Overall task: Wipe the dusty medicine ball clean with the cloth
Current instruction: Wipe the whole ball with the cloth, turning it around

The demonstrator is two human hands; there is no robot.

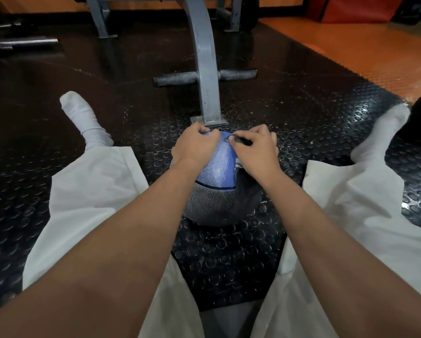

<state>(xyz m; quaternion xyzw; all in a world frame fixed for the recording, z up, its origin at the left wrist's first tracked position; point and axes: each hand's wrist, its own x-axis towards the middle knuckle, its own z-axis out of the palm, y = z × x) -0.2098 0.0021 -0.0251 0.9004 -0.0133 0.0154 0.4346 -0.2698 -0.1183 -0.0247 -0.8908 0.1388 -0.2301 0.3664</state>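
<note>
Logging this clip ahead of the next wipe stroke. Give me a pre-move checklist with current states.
1. Ball resting on the floor mat between the legs: ok.
2. Left hand steadying the ball, fingers curled over its far top: ok.
3. Right hand gripping the cloth: ok, fingers pinch it.
4. Cloth lying against the ball: ok, it hangs down the right side.
5. Dust left on the ball: cannot tell.
6. Room beyond the ball: probably not ok, the metal frame stands just behind both hands.

Dim, warm indoor light; glare on the studded mat [326,113]; wide-angle bending and softness at edges
</note>
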